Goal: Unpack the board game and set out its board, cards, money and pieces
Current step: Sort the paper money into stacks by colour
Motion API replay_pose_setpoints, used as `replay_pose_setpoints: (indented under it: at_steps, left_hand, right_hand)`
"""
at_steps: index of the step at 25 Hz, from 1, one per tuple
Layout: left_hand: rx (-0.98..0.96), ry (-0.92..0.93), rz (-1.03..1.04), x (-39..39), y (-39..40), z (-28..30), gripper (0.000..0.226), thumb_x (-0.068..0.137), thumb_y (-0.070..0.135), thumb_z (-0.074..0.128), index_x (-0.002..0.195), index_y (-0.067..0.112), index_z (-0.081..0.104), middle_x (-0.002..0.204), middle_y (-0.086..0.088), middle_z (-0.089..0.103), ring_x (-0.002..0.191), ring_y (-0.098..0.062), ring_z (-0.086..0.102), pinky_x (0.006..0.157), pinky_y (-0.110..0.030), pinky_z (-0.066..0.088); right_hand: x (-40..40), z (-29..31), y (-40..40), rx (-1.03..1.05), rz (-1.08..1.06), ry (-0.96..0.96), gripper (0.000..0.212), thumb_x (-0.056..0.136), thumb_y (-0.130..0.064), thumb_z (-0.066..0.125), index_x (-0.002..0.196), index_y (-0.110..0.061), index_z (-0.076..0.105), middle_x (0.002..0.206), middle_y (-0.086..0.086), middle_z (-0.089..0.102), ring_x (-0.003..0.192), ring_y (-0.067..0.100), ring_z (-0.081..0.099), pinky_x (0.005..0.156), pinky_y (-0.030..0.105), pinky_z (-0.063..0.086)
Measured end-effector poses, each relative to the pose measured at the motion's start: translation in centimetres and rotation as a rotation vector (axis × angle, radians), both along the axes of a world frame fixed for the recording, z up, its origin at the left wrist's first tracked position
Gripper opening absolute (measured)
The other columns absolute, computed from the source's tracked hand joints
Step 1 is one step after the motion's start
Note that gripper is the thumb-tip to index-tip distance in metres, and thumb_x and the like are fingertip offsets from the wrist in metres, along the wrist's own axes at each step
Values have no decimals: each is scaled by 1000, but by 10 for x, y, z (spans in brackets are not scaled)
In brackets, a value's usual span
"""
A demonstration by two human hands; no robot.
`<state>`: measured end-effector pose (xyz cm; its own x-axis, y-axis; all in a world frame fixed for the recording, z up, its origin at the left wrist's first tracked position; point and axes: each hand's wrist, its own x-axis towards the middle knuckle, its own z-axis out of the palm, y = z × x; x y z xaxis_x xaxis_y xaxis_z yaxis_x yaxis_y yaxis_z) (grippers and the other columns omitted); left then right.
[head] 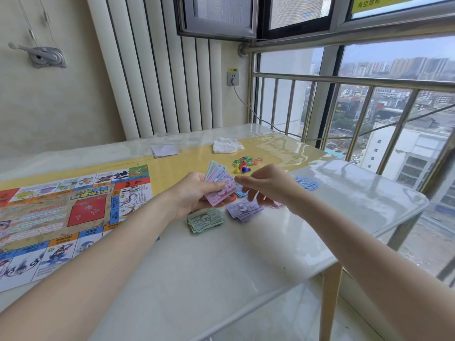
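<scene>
Board is spread flat along the table's left edge. Green notes and purple notes are stacked mid-table, playing pieces beyond. A fan of paper money is gripped by the left hand; the right hand hovers relaxed, grasping nothing. Notes seem thin, light and slippery, best pinched by an edge.

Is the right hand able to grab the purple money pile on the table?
Probably yes. The right hand hovers open just above the purple money pile, holding nothing, and nothing lies between them.
</scene>
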<state>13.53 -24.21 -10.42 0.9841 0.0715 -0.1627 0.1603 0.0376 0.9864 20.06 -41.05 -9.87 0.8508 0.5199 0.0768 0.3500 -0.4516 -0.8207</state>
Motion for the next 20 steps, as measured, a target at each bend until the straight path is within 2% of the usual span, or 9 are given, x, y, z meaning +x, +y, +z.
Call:
replay_pose_setpoints:
  at_steps: [2,4,7,10,12,14,16,18,20]
  left_hand:
    - [-7,-27,1,6,-9,1,11,89,6,56,97,1,63,74,-7,72,64,-13,70,62,-21,58]
    - [-20,-43,28,13,-19,2,11,89,4,56,97,3,63,75,-6,71,60,-10,69,59,-20,57]
    - [-66,-71,40,25,-34,3,13,92,0,50,97,5,60,84,-9,66,60,-9,67,57,-21,57]
    - [-78,-87,86,33,-41,1,13,92,-2,48,101,2,58,84,-10,64,56,-8,66,53,-20,55]
    - [-69,-81,109,36,-40,0,20,93,-2,48,111,-1,55,85,-12,65,59,-10,67,54,-20,55]
    - [-60,-65,109,35,-37,-2,24,92,-3,49,115,-3,54,86,-14,66,58,-10,68,51,-20,55]
    - [-56,-53,116,35,-36,-2,25,89,-5,52,114,-2,54,86,-14,66,56,-10,68,50,-20,55]
    - [-34,-51,137,36,-36,-2,24,87,-6,55,110,-1,56,86,-12,66,56,-10,68,51,-21,56]
    - [-7,-47,144,39,-39,-3,19,85,-6,58,101,3,59,86,-10,66,62,-13,67,55,-23,57]
  right_hand:
    - [1,1,-2,84,18,73,29,83,-22,68,69,3,66,55,10,58,39,13,43,37,19,30]
    - [7,3,-7,162,3,107,17,81,-10,69,69,2,65,54,9,56,38,9,43,38,19,33]
    - [19,7,-18,210,-46,148,10,81,0,66,80,9,66,59,12,54,46,12,45,42,16,37]
    - [31,7,-31,233,-100,162,9,81,7,62,90,8,65,64,13,55,52,16,44,42,15,37]
    - [41,1,-40,104,-176,66,16,80,6,63,95,3,64,63,12,56,49,15,46,39,13,36]
    - [48,-12,-48,-157,-221,-91,17,78,0,66,95,-1,65,65,6,57,51,14,50,40,11,36]
    - [51,-22,-53,-373,-237,-215,21,76,-8,70,97,-4,66,73,4,56,64,17,52,46,15,35]
    - [51,-22,-50,-370,-276,-311,21,76,-16,72,94,-6,67,77,4,56,69,16,50,52,22,35]
    - [46,-12,-42,-155,-233,-265,19,81,-24,69,84,-5,67,69,4,58,57,15,49,50,23,36]
